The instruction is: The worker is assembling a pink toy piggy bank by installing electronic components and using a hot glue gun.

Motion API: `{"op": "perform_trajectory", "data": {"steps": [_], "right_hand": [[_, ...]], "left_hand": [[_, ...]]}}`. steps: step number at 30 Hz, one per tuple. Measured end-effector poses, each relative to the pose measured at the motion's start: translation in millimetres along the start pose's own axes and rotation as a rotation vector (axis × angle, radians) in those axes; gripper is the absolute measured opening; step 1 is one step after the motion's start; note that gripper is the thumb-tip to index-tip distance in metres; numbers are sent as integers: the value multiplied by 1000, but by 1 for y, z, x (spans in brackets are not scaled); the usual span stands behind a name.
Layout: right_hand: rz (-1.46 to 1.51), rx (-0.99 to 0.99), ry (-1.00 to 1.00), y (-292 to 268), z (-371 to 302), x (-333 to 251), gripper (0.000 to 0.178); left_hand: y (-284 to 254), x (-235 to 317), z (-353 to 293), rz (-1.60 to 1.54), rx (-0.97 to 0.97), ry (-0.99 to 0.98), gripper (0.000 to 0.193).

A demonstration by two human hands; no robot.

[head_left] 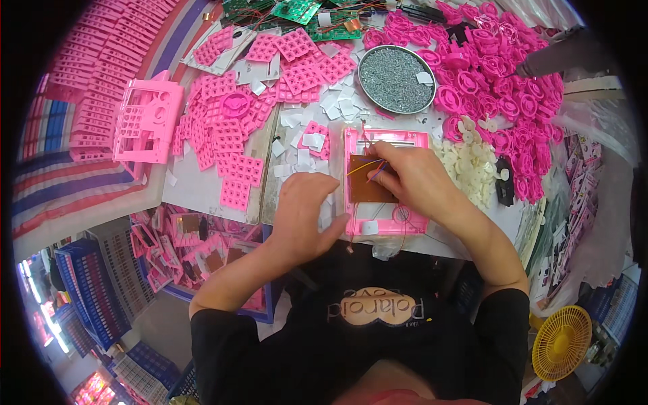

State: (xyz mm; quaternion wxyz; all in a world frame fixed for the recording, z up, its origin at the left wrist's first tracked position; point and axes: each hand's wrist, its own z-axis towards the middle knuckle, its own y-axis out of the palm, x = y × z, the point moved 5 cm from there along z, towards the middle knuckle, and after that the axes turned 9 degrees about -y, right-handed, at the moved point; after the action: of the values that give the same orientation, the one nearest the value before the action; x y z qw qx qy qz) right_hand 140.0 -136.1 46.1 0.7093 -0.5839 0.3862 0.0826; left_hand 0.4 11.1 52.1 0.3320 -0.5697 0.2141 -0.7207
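Observation:
A pink plastic housing [420,140] lies on the table in front of me. Over its middle is a brown circuit board [368,189], plain side up, with thin yellow, red and blue wires [364,167] crossing it. My right hand [425,179] is closed at the board's upper right, thumb and fingers gripping it beside the wires; the exact contact is partly hidden. At the housing's left edge is my left hand [304,209], fingers stretched and thumb apart, holding nothing. A small white block [370,227] sits at the housing's near edge.
Beyond the housing stands a round tray of small screws [397,79]. Pink button pads [233,138] lie at the left, pink ring parts [472,88] at the right, white parts [466,162] below them. Green circuit boards [297,10] lie at the back; a pink casing [148,121] stands far left.

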Motion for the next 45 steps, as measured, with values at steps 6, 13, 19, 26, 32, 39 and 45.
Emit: {"op": "perform_trajectory", "data": {"steps": [6,13,19,26,32,39,45], "right_hand": [[-53,0,-22,6,1,-1,30],[-508,341,-154,-32,1,-35,48],[-401,-42,-212,26,-51,-43,61],[-461,-48,-239,28,-47,-48,55],[-587,-99,-239,30,-44,-56,62],[-348,10,-255,8,-41,-50,51],[-7,1159,-310,-158,-74,13,42]], "left_hand": [[6,-2,0,-30,14,13,58],[27,15,4,301,-299,172,51],[28,18,7,313,-327,145,53],[15,23,32,269,-559,119,47],[30,-15,185,153,-215,96,18],[104,-39,241,559,-363,292,10],[96,-41,235,563,-300,368,12]]}}
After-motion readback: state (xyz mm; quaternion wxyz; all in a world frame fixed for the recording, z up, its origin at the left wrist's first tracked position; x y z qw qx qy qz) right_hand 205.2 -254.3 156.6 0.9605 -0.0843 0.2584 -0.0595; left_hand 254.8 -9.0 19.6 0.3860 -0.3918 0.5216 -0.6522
